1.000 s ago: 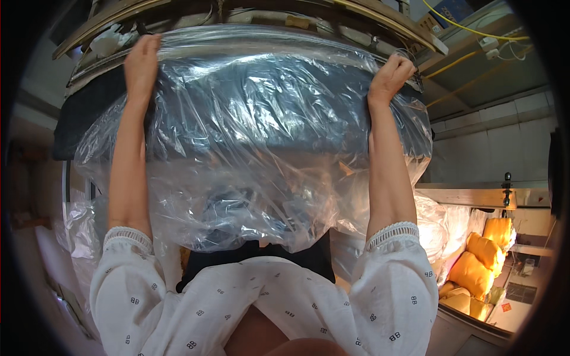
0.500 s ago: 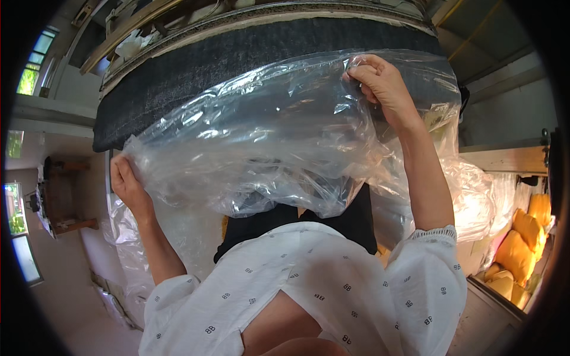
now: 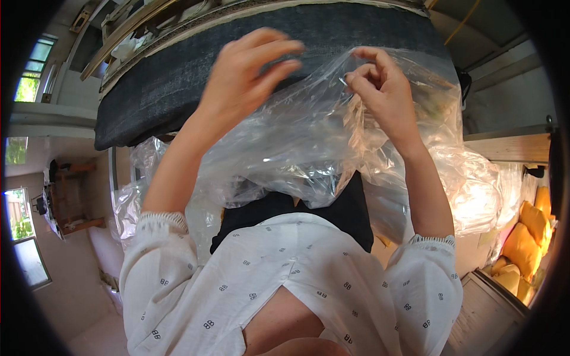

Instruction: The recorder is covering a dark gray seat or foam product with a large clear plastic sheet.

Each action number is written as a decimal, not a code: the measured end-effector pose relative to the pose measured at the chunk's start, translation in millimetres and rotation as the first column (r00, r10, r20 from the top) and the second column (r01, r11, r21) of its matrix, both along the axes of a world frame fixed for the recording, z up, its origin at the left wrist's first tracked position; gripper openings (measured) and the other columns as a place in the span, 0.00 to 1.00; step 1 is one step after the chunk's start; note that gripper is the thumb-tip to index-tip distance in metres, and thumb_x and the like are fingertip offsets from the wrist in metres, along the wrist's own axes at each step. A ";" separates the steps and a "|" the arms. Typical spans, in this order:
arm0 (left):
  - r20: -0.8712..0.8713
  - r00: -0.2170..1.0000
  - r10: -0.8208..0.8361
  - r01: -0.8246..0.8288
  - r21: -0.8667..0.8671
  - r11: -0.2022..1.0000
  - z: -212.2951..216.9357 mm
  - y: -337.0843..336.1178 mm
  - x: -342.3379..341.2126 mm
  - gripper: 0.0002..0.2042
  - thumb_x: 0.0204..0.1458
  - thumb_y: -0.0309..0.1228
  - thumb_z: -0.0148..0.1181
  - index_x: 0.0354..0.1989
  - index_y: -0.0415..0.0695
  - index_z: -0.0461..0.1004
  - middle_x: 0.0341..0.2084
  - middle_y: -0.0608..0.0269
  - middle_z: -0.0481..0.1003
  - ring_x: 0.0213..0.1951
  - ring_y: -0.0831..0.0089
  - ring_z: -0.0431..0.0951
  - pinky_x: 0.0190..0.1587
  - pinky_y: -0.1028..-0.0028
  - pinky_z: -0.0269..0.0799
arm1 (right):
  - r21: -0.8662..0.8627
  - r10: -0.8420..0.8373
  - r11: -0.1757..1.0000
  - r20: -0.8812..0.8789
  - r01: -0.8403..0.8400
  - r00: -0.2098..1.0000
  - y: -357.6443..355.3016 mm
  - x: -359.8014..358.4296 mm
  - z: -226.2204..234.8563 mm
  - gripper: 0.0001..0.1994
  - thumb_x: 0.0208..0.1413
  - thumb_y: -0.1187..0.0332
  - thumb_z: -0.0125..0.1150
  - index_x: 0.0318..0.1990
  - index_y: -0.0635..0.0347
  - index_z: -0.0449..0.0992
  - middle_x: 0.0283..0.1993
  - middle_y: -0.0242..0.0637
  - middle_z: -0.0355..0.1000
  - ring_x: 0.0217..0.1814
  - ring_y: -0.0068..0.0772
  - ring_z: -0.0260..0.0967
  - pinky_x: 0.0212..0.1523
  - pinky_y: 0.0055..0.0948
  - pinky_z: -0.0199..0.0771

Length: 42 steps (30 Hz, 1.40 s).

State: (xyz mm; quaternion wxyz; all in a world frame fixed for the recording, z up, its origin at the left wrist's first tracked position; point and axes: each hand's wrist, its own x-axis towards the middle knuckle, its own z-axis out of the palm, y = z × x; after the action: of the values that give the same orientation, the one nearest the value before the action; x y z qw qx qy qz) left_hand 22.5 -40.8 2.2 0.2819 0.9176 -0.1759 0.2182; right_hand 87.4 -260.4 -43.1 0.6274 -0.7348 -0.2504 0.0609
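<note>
A large sheet of clear plastic film (image 3: 285, 139) spills from the dark-covered work surface (image 3: 160, 83) down over my lap in loose, shiny folds. My right hand (image 3: 380, 89) pinches the film near its upper edge, pulling it up to a peak. Over the dark cover, left of that peak, my left hand (image 3: 252, 71) is raised with its fingers apart and nothing between them. Whether this is one layer of film or more, I cannot tell.
More bunched clear plastic (image 3: 475, 196) hangs at the right, beyond my right forearm. Yellow bundles (image 3: 525, 237) lie at the far right. A wooden ledge (image 3: 510, 147) juts in there. Long wooden bars (image 3: 142, 29) run behind the work surface at the back left.
My left hand has let go of the film's left end and moved up and right toward my right hand. That end has dropped and slackened. My right hand still pinches the film.
</note>
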 end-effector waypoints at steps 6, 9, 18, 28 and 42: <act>-0.097 0.972 -0.213 0.192 -0.193 0.962 -26.0 -41.7 55.4 0.10 0.45 0.26 0.62 0.37 0.43 0.78 0.32 0.64 0.74 0.35 0.77 0.74 0.36 0.80 0.71 | 0.290 0.166 0.954 -0.324 -0.069 0.931 -8.3 -12.7 7.6 0.17 0.50 0.74 0.57 0.48 0.64 0.67 0.27 0.27 0.68 0.27 0.13 0.62 0.28 0.13 0.60; -0.038 0.978 -0.204 0.166 -0.442 0.881 -49.3 -41.3 54.6 0.08 0.44 0.26 0.63 0.34 0.44 0.79 0.27 0.66 0.76 0.31 0.78 0.75 0.34 0.80 0.70 | 0.118 0.208 0.978 -0.542 -0.172 0.814 -30.8 5.1 28.5 0.14 0.52 0.70 0.56 0.46 0.65 0.70 0.28 0.29 0.68 0.30 0.17 0.65 0.32 0.14 0.63; 0.078 0.933 -0.353 0.233 -0.875 0.424 -58.8 -53.9 53.6 0.04 0.55 0.26 0.52 0.36 0.43 0.72 0.31 0.67 0.73 0.33 0.78 0.73 0.35 0.79 0.70 | -0.328 0.161 0.942 0.239 -0.076 0.958 -29.9 45.6 34.7 0.06 0.54 0.66 0.53 0.34 0.59 0.69 0.25 0.30 0.67 0.29 0.20 0.65 0.31 0.19 0.62; 0.103 0.890 0.444 -0.253 -0.698 0.670 -107.0 267.8 35.8 0.06 0.53 0.28 0.52 0.39 0.45 0.68 0.30 0.64 0.71 0.27 0.80 0.70 0.27 0.81 0.67 | -0.984 0.547 -0.037 -0.168 -0.177 0.820 -190.0 -10.0 -87.5 0.04 0.47 0.65 0.56 0.29 0.52 0.74 0.26 0.37 0.73 0.31 0.39 0.71 0.33 0.38 0.70; -0.116 0.606 0.787 -0.672 -0.604 0.428 -143.0 455.5 -107.8 0.13 0.57 0.35 0.48 0.42 0.38 0.66 0.33 0.58 0.72 0.32 0.69 0.72 0.35 0.72 0.71 | -0.864 0.302 0.460 -0.066 -0.206 0.951 -192.5 -52.0 -145.1 0.21 0.45 0.55 0.61 0.47 0.50 0.68 0.32 0.40 0.72 0.34 0.39 0.70 0.36 0.36 0.69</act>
State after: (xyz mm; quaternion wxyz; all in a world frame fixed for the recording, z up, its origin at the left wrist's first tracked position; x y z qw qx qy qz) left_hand -85.2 414.7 -140.9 0.4121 0.7390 0.2927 0.4454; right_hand 35.4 -452.9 -188.3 0.1483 -0.9047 -0.3232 0.2345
